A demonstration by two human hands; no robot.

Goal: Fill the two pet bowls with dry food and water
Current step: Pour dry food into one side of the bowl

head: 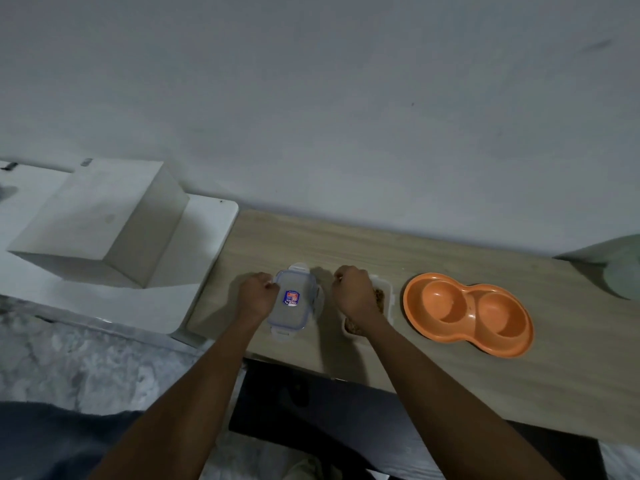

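On the wooden counter, seen from the head camera, the left hand is curled on the edge of one clip-lock lid lying flat, seemingly set aside to free the food. The right hand, fingers folded together, rests over one open container of brown dry food, probably steadying or lifting it. Just right stands one orange double pet bowl, both hollows empty; no water vessel can be identified.
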